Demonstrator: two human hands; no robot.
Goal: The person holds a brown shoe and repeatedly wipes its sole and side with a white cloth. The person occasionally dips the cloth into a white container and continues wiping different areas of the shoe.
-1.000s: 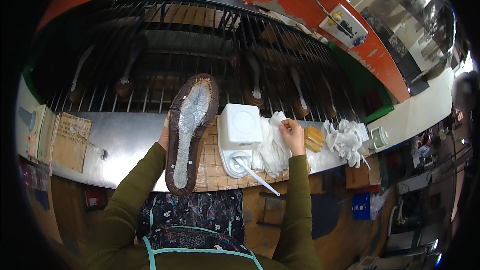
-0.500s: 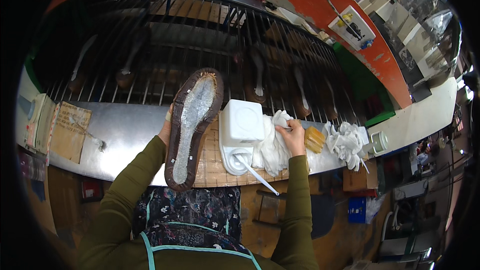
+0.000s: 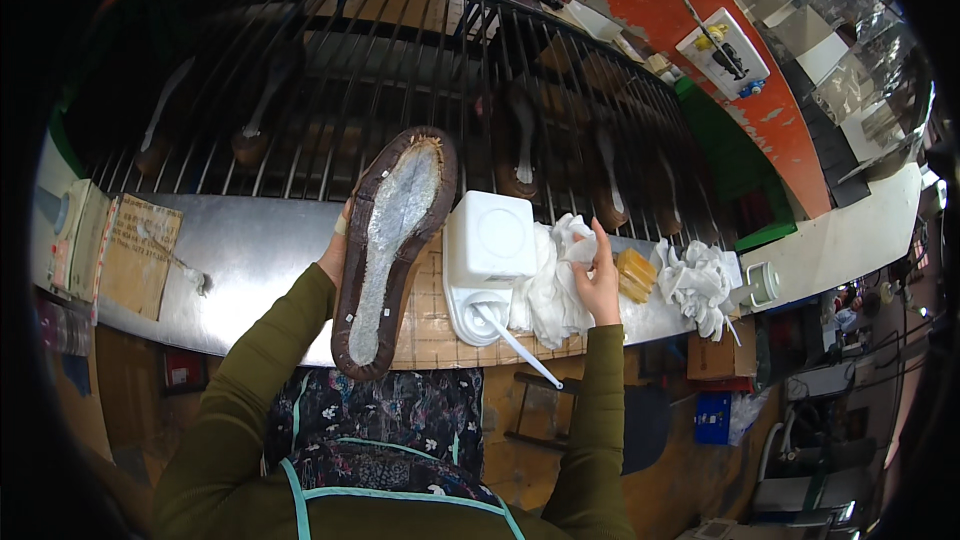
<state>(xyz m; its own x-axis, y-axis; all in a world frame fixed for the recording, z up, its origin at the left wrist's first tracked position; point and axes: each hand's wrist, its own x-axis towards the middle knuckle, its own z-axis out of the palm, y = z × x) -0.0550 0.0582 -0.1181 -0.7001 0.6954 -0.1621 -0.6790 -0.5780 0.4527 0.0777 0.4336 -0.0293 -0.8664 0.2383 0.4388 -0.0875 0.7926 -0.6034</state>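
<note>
My left hand [image 3: 338, 250] grips a brown leather shoe upper [image 3: 425, 230] from its left side. The upper is pulled over a form, its underside toward me, with a silvery grey strip along the middle and a puckered edge. My right hand [image 3: 600, 285] is at a heap of white cloths [image 3: 550, 305], thumb and fingers apart, the fingertips pointing up beside the cloth. Between the two hands stands a white plastic container [image 3: 490, 240]. In front of it is a white holder with a round opening, from which a white-handled tool [image 3: 530, 358] sticks out.
A yellow block [image 3: 636, 276] and more white cloths [image 3: 697, 285] lie to the right on the metal table [image 3: 240, 240]. Behind is a rack of metal bars [image 3: 350, 110], with several brown shoes [image 3: 520, 175] in it. Cardboard [image 3: 145, 260] lies at the left.
My right hand's fingers have spread and lifted from their pinch at the white cloth. My left hand still holds the shoe upper in nearly the same place.
</note>
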